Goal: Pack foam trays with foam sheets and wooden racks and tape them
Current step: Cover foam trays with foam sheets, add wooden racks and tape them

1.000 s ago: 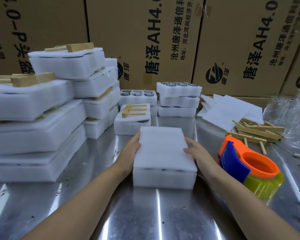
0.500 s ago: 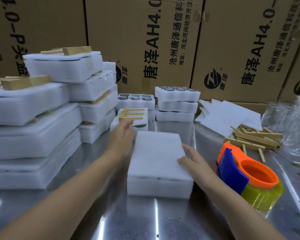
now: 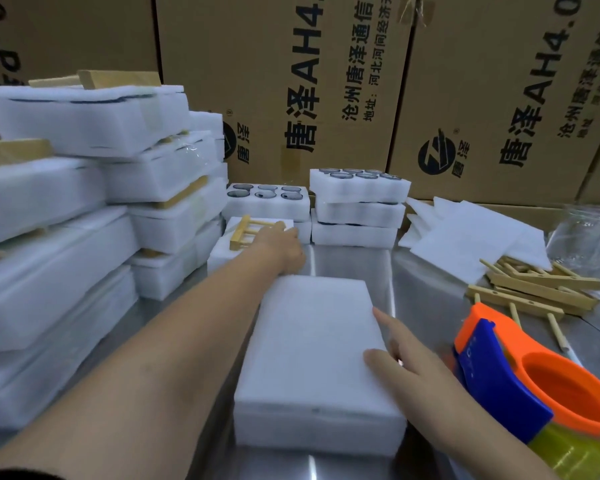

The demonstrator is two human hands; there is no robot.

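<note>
1. Centrally, near the bench's (image 3: 426,282) front edge, sat a foam tray (image 3: 319,433) covered flush by a foam sheet (image 3: 309,341).
2. Right hand (image 3: 407,362) rested on the sheet's right edge, fingers straight, gripping nothing.
3. Left hand (image 3: 281,245) lay at a wooden rack (image 3: 248,232) atop a second tray (image 3: 219,254) behind (fingertips hidden; grip not determinable).
4. Tape dispenser (image 3: 534,386) stood just right of the right hand.

Metal table (image 3: 347,265), stacked foam trays (image 3: 49,271) left, covered foam tray (image 3: 312,341) centre, foam sheets (image 3: 465,237), wooden racks (image 3: 541,289), tape dispenser (image 3: 534,382) right
</note>
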